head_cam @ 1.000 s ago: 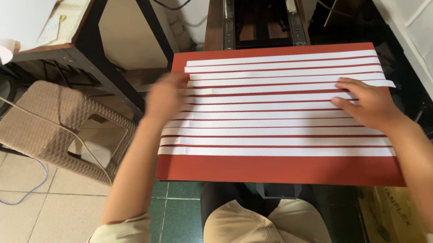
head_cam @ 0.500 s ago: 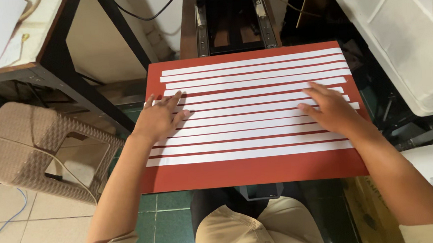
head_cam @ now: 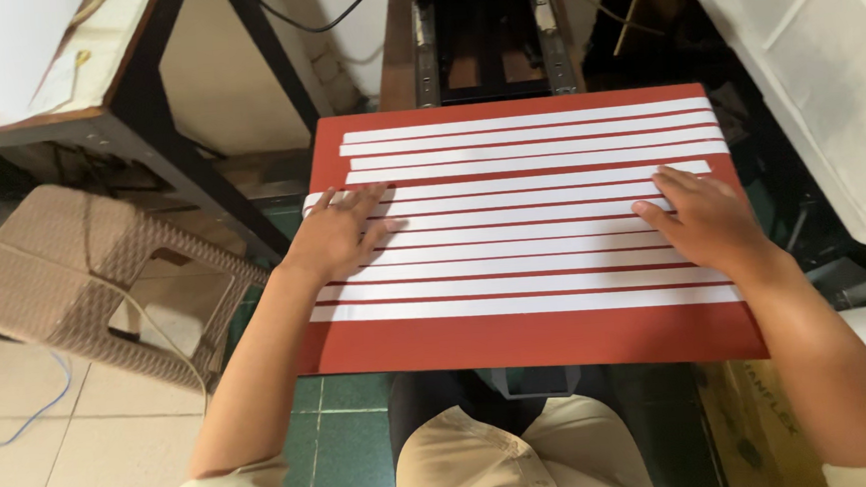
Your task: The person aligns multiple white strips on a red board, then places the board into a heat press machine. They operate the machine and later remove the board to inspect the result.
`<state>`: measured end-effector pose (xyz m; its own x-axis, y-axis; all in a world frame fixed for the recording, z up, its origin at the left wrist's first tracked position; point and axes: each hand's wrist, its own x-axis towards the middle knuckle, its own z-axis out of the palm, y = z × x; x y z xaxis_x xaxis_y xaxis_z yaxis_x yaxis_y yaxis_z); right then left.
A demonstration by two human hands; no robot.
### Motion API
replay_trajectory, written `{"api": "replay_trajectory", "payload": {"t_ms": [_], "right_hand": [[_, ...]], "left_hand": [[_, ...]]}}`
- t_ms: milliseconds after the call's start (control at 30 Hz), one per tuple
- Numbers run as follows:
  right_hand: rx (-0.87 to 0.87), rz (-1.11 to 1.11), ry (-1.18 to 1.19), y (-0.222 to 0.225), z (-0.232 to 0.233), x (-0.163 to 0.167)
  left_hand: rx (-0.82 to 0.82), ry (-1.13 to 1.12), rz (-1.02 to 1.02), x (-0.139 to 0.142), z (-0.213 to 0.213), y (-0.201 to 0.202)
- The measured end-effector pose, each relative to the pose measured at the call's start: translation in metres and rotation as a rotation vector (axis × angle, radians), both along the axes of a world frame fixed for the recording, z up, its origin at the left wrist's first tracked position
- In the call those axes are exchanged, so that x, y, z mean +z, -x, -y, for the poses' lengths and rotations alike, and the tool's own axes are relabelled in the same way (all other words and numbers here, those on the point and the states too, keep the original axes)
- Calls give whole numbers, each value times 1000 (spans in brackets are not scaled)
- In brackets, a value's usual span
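Note:
A red board (head_cam: pixel 539 337) rests across my lap, covered with several long white paper strips (head_cam: pixel 525 265) laid side by side. My left hand (head_cam: pixel 337 234) lies flat on the left ends of the middle strips, fingers spread. My right hand (head_cam: pixel 704 219) presses flat on the right ends of the same strips. Neither hand grips anything.
A black machine (head_cam: pixel 485 35) stands just beyond the board's far edge. A woven plastic stool (head_cam: pixel 84 275) sits on the tiled floor at the left, beside a dark-legged table (head_cam: pixel 134 101). A clear plastic bin (head_cam: pixel 813 70) is at the right, a cardboard box (head_cam: pixel 755 424) below it.
The view has shifted so the board sits more to the right and closer. Both hands stay flat on the strips, each having slid slightly toward me.

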<state>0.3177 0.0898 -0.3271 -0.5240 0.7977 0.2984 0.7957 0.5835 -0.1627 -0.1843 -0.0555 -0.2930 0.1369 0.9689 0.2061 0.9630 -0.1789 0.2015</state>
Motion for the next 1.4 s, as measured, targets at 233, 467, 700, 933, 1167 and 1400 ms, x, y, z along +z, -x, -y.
{"api": "replay_trajectory", "payload": {"t_ms": [233,467,700,933,1167,1400], "right_hand": [[10,-23,-89,-4,-6,4],[-44,-105,35,12,-18,29],[-111,-167,237,52,-7,38],[39,-73,39,57,-4,20],[-29,-154,143,62,-2,32],[43,-147,-23,12,-8,38]], "left_hand": [[494,-119,183,3,-26,50],[573,87,97,17,-60,22],[641,146,245,27,-73,18],[707,263,248,34,-73,6],[683,269,177,38,-84,11],[879,-205,-106,56,-10,107]]}}
